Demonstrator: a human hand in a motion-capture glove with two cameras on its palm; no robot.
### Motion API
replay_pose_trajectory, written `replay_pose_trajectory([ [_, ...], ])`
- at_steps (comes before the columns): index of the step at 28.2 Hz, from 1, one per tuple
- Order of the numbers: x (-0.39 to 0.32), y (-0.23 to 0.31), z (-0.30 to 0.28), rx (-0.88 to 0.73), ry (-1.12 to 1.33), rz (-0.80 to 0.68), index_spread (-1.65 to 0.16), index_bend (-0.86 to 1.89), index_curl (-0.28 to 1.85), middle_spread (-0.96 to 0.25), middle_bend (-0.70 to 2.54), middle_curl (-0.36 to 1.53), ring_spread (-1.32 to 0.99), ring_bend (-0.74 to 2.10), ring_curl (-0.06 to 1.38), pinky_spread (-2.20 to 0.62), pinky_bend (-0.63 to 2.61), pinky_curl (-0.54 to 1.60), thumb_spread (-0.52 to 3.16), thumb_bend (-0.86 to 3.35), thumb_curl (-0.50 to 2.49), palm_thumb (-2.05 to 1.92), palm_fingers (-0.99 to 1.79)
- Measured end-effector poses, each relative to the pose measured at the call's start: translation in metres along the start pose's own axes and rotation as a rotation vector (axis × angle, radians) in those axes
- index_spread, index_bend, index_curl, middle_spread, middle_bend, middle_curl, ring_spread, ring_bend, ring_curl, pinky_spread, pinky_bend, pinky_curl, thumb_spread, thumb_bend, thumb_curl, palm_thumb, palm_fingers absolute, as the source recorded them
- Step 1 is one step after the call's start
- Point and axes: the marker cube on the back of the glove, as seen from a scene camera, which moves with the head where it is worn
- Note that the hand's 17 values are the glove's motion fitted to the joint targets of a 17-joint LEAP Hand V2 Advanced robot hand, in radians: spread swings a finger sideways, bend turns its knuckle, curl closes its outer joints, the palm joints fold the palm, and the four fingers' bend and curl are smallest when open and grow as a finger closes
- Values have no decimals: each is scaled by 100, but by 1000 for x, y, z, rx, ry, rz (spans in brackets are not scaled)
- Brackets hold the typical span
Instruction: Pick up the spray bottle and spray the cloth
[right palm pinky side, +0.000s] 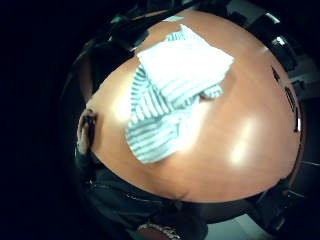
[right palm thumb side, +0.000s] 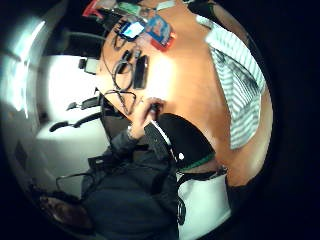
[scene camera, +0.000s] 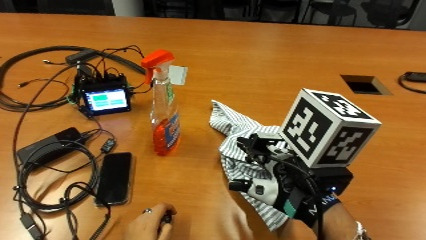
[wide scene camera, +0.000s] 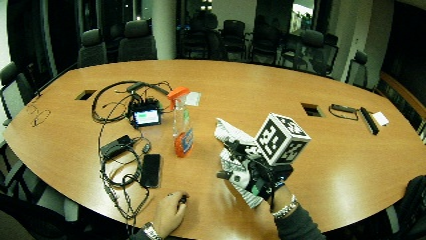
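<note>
- The gloved right hand (scene camera: 279, 182), one of the two hands in view, hangs above the cloth in the lower right of the outside view; its fingers (scene camera: 256, 150) hang loosely curled and hold nothing.
- The striped white and grey cloth (scene camera: 239, 145) lies crumpled on the surface directly under that hand, spreading from the centre of the frame down toward the lower right edge; in the little-finger-side palm view the same cloth (right palm pinky side: 172, 90) fills the middle of the picture, folded over on itself.
- The clear plastic spray bottle with orange liquid and an orange trigger head (scene camera: 164, 112) stands upright on the surface left of the cloth, apart from it and untouched by either hand.
- The bare left hand (scene camera: 150, 225) rests on the surface at the lower edge of the frame, left of the gloved one, fingers curled round a small dark object (scene camera: 168, 218).
- The orange-brown wooden surface (scene camera: 279, 55) fills the frame.
- A flat black phone (scene camera: 114, 177) lies at lower left, beside black cables (scene camera: 46, 175).
- A small device with a lit screen (scene camera: 105, 100) sits left of the bottle.
</note>
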Motion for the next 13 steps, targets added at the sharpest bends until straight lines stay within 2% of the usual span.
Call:
replay_pose_trajectory([
  [13, 14, 16, -8, 93, 147, 39, -45, 15, 29, -7, 18, 35, -5, 26, 33, 25, 44, 39, 105, -4, 35, 37, 33],
])
